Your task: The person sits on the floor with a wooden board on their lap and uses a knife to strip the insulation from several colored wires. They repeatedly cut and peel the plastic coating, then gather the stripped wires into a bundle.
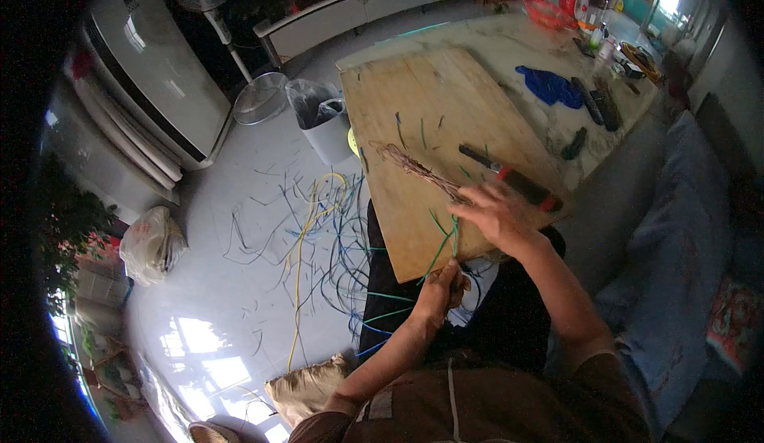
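Observation:
At the near edge of a wooden board (406, 204), my left hand (443, 288) is closed on green insulated wires (444, 243). My right hand (492, 213) is just above the board, at the near end of a bundle of bare copper wire (418, 167); whether its fingers grip the bundle I cannot tell. A utility knife with a red and black handle (528, 187) lies beyond my right hand, its dark end pointing to the upper left. Short wire offcuts (423, 134) are scattered on the board.
Blue, green and yellow wires (310, 228) tangle on the floor at the left, near a lined trash bin (325, 129) and a standing fan (230, 37). The board rests on a marble-patterned table (507, 43) holding a blue cloth (549, 86) and a red basket (546, 14).

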A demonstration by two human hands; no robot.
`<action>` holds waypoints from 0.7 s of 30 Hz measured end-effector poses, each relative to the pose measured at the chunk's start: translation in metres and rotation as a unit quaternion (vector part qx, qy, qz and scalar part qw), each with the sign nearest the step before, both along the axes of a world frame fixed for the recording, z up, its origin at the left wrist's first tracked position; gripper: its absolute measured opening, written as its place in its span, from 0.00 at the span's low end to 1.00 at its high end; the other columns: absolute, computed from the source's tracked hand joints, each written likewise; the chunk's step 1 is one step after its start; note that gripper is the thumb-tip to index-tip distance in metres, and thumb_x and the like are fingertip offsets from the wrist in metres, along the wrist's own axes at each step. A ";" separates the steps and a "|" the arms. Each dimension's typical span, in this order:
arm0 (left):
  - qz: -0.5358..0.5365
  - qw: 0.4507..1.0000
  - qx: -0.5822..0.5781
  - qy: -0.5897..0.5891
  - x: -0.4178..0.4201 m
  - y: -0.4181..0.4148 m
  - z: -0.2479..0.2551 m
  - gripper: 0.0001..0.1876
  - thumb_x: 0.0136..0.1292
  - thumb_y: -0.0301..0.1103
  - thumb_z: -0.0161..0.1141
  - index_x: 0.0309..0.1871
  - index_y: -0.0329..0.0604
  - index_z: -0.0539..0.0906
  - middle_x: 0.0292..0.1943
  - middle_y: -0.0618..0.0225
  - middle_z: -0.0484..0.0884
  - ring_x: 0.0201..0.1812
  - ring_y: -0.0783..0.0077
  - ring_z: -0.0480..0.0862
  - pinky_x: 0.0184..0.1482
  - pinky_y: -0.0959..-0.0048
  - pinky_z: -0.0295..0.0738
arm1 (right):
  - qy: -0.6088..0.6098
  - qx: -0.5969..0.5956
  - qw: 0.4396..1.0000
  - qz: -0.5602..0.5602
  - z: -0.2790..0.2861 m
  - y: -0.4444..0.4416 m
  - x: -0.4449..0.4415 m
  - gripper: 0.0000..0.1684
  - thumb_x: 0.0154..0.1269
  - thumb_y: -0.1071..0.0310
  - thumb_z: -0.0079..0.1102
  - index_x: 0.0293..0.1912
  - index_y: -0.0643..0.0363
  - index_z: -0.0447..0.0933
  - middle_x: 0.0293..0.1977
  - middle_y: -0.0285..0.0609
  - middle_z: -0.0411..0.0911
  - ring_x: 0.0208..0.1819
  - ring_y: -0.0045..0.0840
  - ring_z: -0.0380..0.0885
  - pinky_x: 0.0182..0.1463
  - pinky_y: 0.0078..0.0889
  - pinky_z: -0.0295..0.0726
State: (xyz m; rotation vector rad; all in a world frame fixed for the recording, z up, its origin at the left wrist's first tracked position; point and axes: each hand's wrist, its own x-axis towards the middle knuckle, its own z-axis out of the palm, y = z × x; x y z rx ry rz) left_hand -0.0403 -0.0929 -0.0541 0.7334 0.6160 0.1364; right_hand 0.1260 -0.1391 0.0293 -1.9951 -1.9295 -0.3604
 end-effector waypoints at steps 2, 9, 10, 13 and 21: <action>0.006 1.000 0.012 0.012 0.001 0.000 0.006 0.20 0.67 0.46 0.43 0.22 0.45 0.66 0.21 0.64 0.71 0.11 0.81 0.55 0.14 0.78 0.48 | 0.006 -0.039 0.999 0.033 -0.012 0.003 0.002 0.16 0.52 0.73 0.52 0.42 0.53 0.76 0.47 0.39 0.69 0.48 0.35 0.69 0.47 0.36 0.73; -0.004 0.999 0.032 0.007 0.001 0.000 0.005 0.19 0.67 0.47 0.43 0.23 0.45 0.66 0.21 0.63 0.72 0.11 0.81 0.55 0.14 0.78 0.49 | 0.012 -0.045 0.995 0.087 -0.029 0.016 0.019 0.07 0.51 0.70 0.51 0.33 0.56 0.71 0.33 0.40 0.68 0.39 0.32 0.74 0.34 0.31 0.76; -0.010 1.000 0.021 0.002 0.000 0.001 0.003 0.19 0.67 0.47 0.43 0.23 0.45 0.66 0.21 0.63 0.72 0.11 0.81 0.55 0.14 0.79 0.49 | 0.011 -0.045 0.996 0.082 -0.026 0.015 0.016 0.06 0.51 0.70 0.51 0.32 0.56 0.71 0.33 0.40 0.68 0.39 0.32 0.74 0.33 0.31 0.76; -0.018 1.000 0.003 -0.009 -0.001 0.002 -0.001 0.19 0.67 0.47 0.43 0.24 0.45 0.66 0.22 0.62 0.72 0.11 0.81 0.56 0.14 0.79 0.49 | 0.032 -0.003 0.996 0.086 -0.028 0.017 0.013 0.04 0.51 0.69 0.51 0.30 0.56 0.70 0.32 0.40 0.68 0.38 0.32 0.75 0.32 0.31 0.77; -0.033 0.999 0.026 -0.008 -0.003 0.001 0.005 0.20 0.65 0.49 0.46 0.22 0.47 0.65 0.21 0.66 0.71 0.13 0.80 0.57 0.16 0.79 0.50 | -0.108 -0.016 0.976 0.187 -0.028 0.023 0.032 0.04 0.50 0.69 0.52 0.26 0.56 0.67 0.26 0.35 0.66 0.33 0.26 0.75 0.29 0.28 0.79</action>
